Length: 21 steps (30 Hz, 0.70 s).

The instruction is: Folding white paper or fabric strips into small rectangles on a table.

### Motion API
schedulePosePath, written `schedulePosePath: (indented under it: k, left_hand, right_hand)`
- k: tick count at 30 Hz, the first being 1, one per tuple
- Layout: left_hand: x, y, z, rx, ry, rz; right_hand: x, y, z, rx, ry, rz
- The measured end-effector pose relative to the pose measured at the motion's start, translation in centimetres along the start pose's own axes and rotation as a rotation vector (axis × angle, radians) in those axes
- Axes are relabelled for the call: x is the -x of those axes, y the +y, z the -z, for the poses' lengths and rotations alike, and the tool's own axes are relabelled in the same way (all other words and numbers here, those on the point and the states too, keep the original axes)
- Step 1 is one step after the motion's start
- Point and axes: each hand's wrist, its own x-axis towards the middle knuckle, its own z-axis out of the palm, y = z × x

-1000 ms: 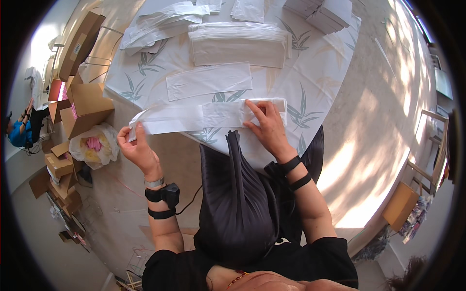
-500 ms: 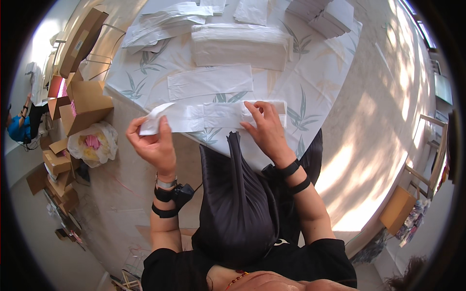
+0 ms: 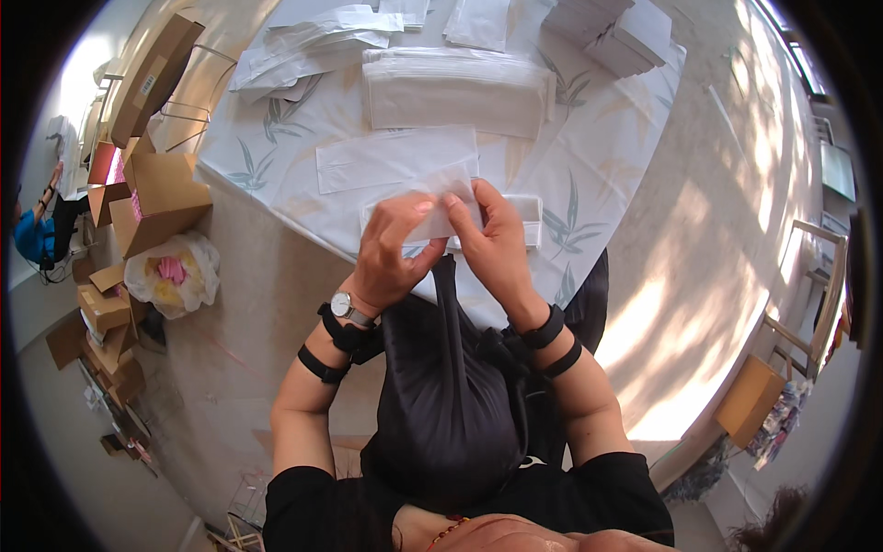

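My left hand [image 3: 391, 248] and my right hand [image 3: 492, 241] meet at the near edge of the table, both gripping a white folded strip of fabric or paper [image 3: 441, 204]. Its left end is folded over onto its middle. The strip's right end [image 3: 529, 213] lies flat on the leaf-patterned tablecloth [image 3: 589, 175]. A clear flat bag [image 3: 395, 158] lies just beyond my hands. A stack of white folded pieces [image 3: 455, 90] sits farther back. A black garment [image 3: 451, 386] hangs over my lap.
Loose clear bags [image 3: 313, 46] and white packets [image 3: 612, 32] lie at the table's far side. Open cardboard boxes [image 3: 156, 189] and a plastic bag of scraps [image 3: 175, 271] stand on the floor to the left. A wooden chair [image 3: 809, 313] is at the right.
My left hand has swung in from the far left, carrying the strip's left end over to my right hand. The strip went from stretched out to folded.
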Motion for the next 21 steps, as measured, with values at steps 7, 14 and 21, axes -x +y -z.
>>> schedulePosePath:
  k: [7, 14, 21]
  left_hand:
    - [6.0, -0.8, 0.2, -0.177, -0.054, 0.402]
    - [8.7, -2.2, -2.1, -0.157, -0.019, 0.435]
    - [8.5, -2.3, -2.8, -0.17, -0.065, 0.366]
  right_hand:
    - [0.6, -0.6, 3.9, 0.098, 0.105, 0.105]
    - [2.5, -0.6, 9.3, 0.027, 0.147, 0.079]
    - [3.8, 1.2, 13.0, 0.017, 0.221, 0.05]
